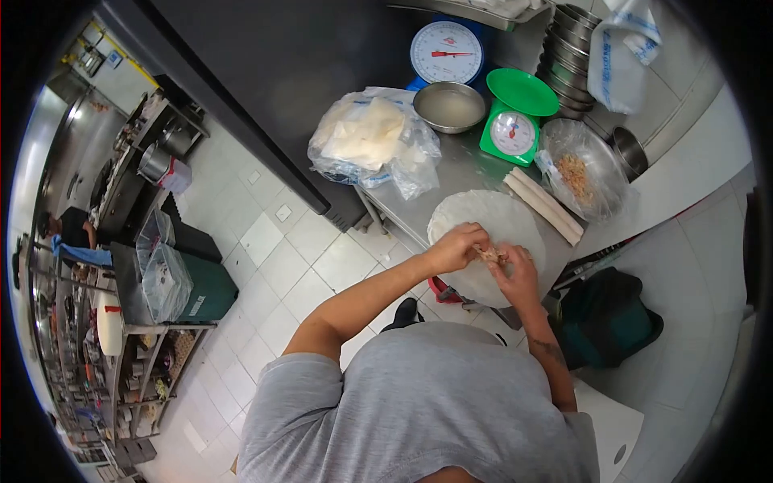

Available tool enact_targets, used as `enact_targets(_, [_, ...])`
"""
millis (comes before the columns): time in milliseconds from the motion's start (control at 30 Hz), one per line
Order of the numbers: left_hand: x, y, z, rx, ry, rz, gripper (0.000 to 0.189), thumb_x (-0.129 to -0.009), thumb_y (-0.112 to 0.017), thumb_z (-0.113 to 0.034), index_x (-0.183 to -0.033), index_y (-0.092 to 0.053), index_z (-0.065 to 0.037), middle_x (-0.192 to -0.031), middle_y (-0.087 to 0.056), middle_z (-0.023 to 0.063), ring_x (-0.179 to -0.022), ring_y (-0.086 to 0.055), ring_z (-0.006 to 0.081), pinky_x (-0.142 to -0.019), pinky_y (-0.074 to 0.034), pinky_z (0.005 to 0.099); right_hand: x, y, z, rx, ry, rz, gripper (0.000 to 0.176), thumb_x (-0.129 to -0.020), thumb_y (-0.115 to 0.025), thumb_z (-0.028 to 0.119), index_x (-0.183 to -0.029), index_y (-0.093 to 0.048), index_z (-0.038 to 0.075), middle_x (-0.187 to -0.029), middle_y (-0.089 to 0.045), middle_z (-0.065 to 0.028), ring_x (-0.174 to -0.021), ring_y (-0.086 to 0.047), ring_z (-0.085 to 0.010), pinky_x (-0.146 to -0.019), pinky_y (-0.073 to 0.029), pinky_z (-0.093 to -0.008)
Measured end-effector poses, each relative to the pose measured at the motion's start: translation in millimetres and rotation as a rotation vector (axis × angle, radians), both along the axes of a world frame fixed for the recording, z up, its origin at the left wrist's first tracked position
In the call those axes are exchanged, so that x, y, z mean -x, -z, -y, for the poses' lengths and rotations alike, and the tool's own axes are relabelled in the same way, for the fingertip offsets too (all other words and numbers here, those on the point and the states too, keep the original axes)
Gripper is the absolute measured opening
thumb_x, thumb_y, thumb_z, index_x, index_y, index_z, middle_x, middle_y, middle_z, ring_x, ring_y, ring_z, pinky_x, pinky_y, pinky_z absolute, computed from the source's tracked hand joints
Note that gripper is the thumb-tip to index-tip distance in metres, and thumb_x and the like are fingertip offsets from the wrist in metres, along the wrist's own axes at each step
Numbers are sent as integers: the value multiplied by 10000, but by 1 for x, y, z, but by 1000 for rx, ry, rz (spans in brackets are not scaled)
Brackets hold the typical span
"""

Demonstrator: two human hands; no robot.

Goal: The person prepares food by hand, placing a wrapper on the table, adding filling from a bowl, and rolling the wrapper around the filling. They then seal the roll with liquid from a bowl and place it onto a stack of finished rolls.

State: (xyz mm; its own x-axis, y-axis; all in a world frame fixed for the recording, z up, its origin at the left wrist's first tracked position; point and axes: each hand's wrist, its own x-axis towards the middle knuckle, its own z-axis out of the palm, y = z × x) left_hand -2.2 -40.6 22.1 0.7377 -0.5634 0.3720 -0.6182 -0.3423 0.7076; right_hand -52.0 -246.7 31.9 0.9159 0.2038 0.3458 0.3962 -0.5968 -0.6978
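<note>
Both hands meet over a round, pale wrapper (483, 221) spread flat on the steel table (459, 169). The left hand (457, 246) and the right hand (517, 274) are curled with fingertips almost touching, pinching a small clump of brownish filling (489, 256) between them, just above the near part of the sheet.

Judging by what lies around, the work looks partly done. Finished rolls (543, 205) rest side by side just beyond the wrapper, two of them as far as I can tell, while this sheet is unfolded, its filling only being shaped. Plenty seems left: the plastic-covered bowl (581, 173) holds more filling, and the bag of wrappers (370, 141) looks full. A metal dish (449, 106) and a green scale (515, 121) stand behind, untouched.
</note>
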Motion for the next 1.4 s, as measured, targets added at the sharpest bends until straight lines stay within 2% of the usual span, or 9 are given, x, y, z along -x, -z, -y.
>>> enact_targets(133, [-5,-6,-7,-107,-61,115,253,-690,-721,-8,-897,-609,-101,-1017,-547,89,-961,-528,313,-847,-436,397,-3,10,-8,137,41,79,326,-750,-728,149,-1047,-632,54,-927,-583,-130,-874,-570,-330,-790,-475,-421])
enact_targets(267, [-1,-19,-5,-35,-72,151,229,-701,-710,-27,-902,-620,-93,-970,-551,84,-948,-521,307,-825,-443,388,-7,16,-9,150,111,-21,330,-729,-738,128,-1031,-635,46,-909,-568,-129,-892,-559,-328,-783,-472,-416])
enact_targets(433, [-5,-1,0,-101,-7,327,221,-714,-676,-40,-929,-636,-70,-935,-550,86,-916,-519,289,-800,-453,361,-4,-6,-18,184,176,122,326,-700,-751,80,-1001,-641,17,-963,-579,-132,-962,-546,-324,-824,-466,-414])
enact_targets(733, [-20,7,2,-105,91,315,180,-723,-698,-86,-898,-655,-78,-915,-546,78,-910,-518,283,-811,-453,361,-13,19,-21,146,101,223,212,-728,-692,-35,-933,-651,2,-1010,-632,-146,-954,-576,-329,-848,-470,-413])
enact_targets(867, [-28,12,-3,-97,22,201,164,-742,-705,-97,-890,-641,-64,-926,-550,87,-923,-518,298,-824,-453,369,-14,28,-7,96,92,149,211,-727,-697,-37,-926,-646,10,-998,-635,-138,-947,-583,-328,-825,-481,-404])
enact_targets(967, [-25,0,-10,-18,-44,159,161,-747,-700,-83,-892,-634,-58,-924,-548,94,-923,-517,305,-824,-453,372,-12,19,-8,21,140,-2,235,-723,-715,-10,-948,-653,16,-1009,-625,-137,-965,-576,-330,-838,-477,-406])
enact_targets(1067, [-24,-1,-11,-85,14,244,175,-733,-693,-51,-897,-632,-53,-914,-544,98,-918,-518,307,-816,-455,372,-9,-9,-32,37,244,124,295,-720,-729,23,-1005,-652,23,-1061,-603,-129,-1009,-555,-332,-873,-461,-412])
enact_targets(1267, [-29,14,-10,-186,83,276,248,-696,-699,-23,-937,-647,-52,-915,-546,99,-913,-523,309,-808,-458,366,-22,36,-22,210,64,-14,447,-714,-759,83,-1136,-627,19,-1162,-553,-133,-1092,-517,-343,-948,-424,-424])
enact_targets(1400, [-37,5,-20,-133,12,213,332,-677,-726,-56,-1000,-650,-68,-960,-545,101,-935,-525,318,-829,-450,406,-16,12,-27,177,104,23,470,-718,-768,101,-1158,-625,16,-1167,-551,-140,-1093,-518,-345,-951,-428,-417])
